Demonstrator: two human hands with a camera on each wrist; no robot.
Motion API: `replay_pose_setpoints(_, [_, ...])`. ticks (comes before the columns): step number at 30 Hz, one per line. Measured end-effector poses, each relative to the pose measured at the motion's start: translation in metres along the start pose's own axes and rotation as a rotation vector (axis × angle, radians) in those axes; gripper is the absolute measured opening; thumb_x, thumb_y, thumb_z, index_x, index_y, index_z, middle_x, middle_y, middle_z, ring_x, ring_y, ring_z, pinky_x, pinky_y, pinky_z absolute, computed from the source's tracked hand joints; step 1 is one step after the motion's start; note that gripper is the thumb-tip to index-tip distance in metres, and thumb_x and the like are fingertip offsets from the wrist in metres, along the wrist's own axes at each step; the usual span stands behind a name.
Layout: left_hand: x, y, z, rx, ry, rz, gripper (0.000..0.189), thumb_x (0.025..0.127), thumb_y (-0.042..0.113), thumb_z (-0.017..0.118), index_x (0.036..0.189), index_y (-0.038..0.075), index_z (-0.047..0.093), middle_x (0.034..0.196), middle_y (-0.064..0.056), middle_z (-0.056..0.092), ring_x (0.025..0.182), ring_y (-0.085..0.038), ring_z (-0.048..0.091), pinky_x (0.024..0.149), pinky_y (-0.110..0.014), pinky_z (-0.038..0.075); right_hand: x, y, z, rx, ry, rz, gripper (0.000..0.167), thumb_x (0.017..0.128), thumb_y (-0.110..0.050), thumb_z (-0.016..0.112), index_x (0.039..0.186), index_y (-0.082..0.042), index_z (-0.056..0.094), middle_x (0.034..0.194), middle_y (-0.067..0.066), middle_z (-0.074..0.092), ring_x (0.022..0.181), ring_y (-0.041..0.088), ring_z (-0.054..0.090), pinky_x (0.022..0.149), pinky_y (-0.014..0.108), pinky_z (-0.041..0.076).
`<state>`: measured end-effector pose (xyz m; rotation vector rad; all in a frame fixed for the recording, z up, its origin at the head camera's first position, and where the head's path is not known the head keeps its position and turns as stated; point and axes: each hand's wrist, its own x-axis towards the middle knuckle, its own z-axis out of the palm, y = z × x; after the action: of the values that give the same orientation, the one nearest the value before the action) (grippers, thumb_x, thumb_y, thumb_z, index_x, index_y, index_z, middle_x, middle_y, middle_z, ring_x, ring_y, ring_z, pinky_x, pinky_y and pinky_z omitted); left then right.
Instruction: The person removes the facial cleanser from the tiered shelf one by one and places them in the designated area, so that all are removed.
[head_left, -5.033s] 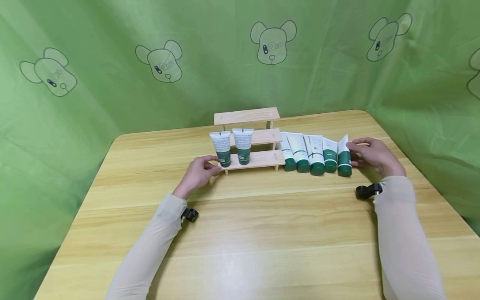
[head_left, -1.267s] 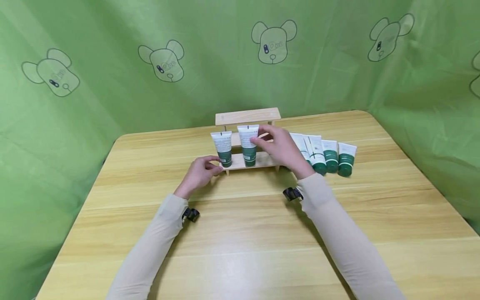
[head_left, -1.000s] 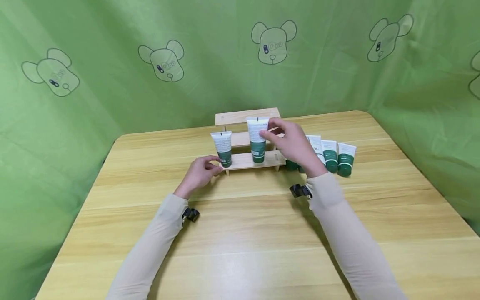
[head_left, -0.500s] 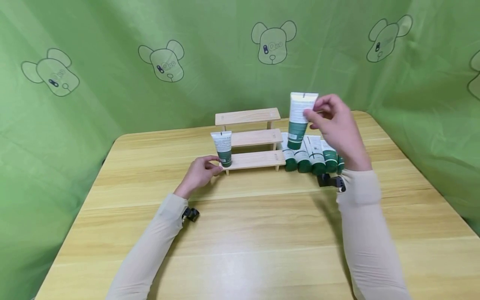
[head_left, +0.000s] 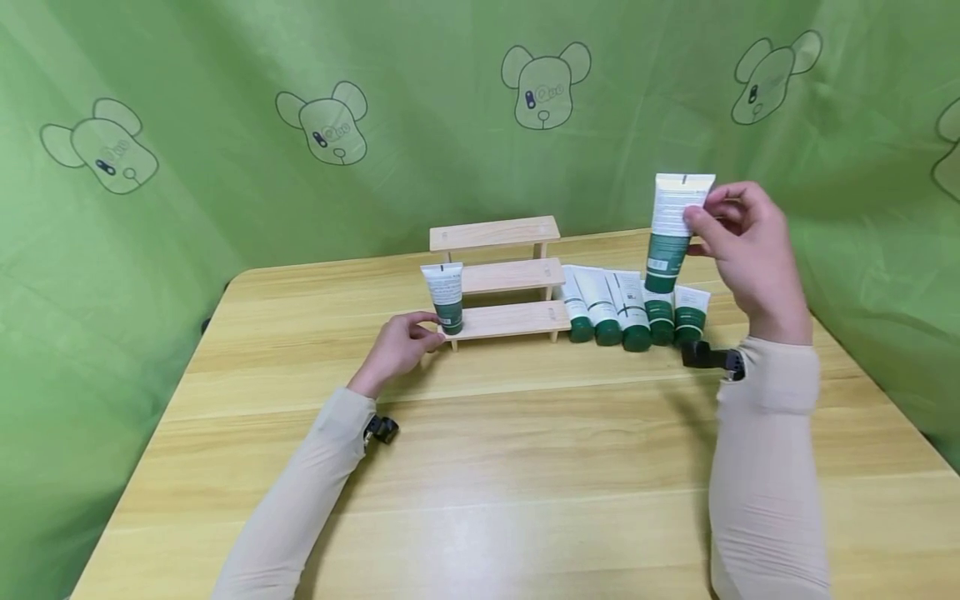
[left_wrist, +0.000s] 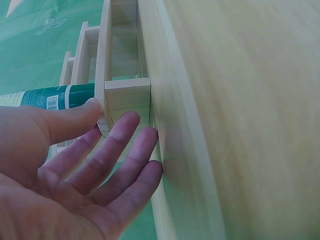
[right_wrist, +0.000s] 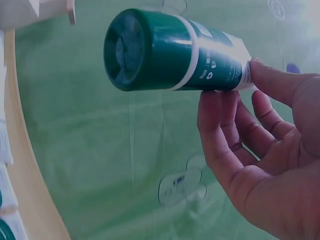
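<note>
My right hand [head_left: 757,250] pinches a white-and-green squeeze tube [head_left: 670,246] by its white crimped end. The tube hangs cap-down in the air above the right end of a row of tubes; the right wrist view shows its green cap [right_wrist: 132,50] and the thumb and fingers on either side. My left hand [head_left: 397,346] holds the left end of the lowest step of a three-tier wooden display stand [head_left: 517,318]. In the left wrist view the thumb lies at the board's edge, other fingers [left_wrist: 130,160] spread near the leg. One tube [head_left: 447,298] stands cap-down on that step's left end.
Right of the stand several similar tubes [head_left: 632,317] lie side by side on the wooden table [head_left: 480,467], caps toward me. A green curtain [head_left: 420,133] with bear-head drawings closes off the back and sides.
The right hand has lifted the second tube off the lowest step and carried it up and right, over the row. The left hand has stayed at the stand's left end.
</note>
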<state>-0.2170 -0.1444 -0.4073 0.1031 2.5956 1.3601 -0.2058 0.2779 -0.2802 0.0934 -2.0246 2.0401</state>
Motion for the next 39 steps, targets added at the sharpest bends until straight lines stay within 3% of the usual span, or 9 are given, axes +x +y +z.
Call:
replay_pose_setpoints(6, [-0.001, 0.000, 0.000, 0.002, -0.004, 0.000, 0.044, 0.098, 0.023, 0.071, 0.139, 0.012, 0.062, 0.113, -0.015, 0.075, 0.098, -0.027, 0.070, 0.075, -0.031, 0.054, 0.004, 0.009, -0.033, 0.049, 0.081, 0.063, 0.026, 0.094, -0.010, 0.073, 0.111, -0.011, 0.053, 0.101, -0.001, 0.067, 0.089, 0.011, 0.064, 0.069, 0.021, 0.059])
replay_pose_setpoints(11, [-0.001, -0.001, -0.001, 0.010, 0.000, 0.013, 0.043, 0.098, 0.023, 0.070, 0.139, 0.011, 0.062, 0.114, -0.015, 0.075, 0.099, -0.028, 0.071, 0.077, -0.033, 0.055, 0.006, 0.022, -0.060, 0.007, 0.159, 0.129, 0.027, 0.094, -0.015, 0.073, 0.110, -0.013, 0.052, 0.097, -0.005, 0.067, 0.086, 0.008, 0.064, 0.065, 0.020, 0.058])
replay_pose_setpoints(19, [-0.001, -0.001, -0.001, 0.010, -0.001, 0.015, 0.042, 0.099, 0.023, 0.070, 0.139, 0.011, 0.062, 0.114, -0.016, 0.074, 0.100, -0.029, 0.071, 0.078, -0.034, 0.056, 0.003, 0.047, -0.090, -0.018, 0.180, 0.251, 0.030, 0.095, -0.014, 0.073, 0.112, -0.013, 0.049, 0.090, -0.008, 0.068, 0.084, 0.007, 0.064, 0.066, 0.020, 0.059])
replay_pose_setpoints(31, [0.000, -0.001, -0.001, 0.010, 0.000, 0.016, 0.043, 0.099, 0.023, 0.070, 0.139, 0.010, 0.062, 0.114, -0.016, 0.074, 0.100, -0.028, 0.071, 0.078, -0.034, 0.056, 0.006, 0.087, -0.114, -0.263, 0.101, 0.397, 0.029, 0.098, -0.030, 0.069, 0.113, -0.018, 0.048, 0.085, -0.016, 0.066, 0.081, 0.001, 0.063, 0.069, 0.020, 0.058])
replay_pose_setpoints(39, [-0.001, -0.001, -0.001, 0.002, -0.003, 0.008, 0.043, 0.099, 0.023, 0.070, 0.139, 0.011, 0.062, 0.115, -0.015, 0.074, 0.101, -0.028, 0.071, 0.077, -0.033, 0.056, 0.008, 0.108, -0.120, -0.481, 0.069, 0.500, 0.029, 0.100, -0.044, 0.062, 0.112, -0.023, 0.047, 0.097, -0.010, 0.055, 0.076, 0.004, 0.065, 0.075, 0.025, 0.059])
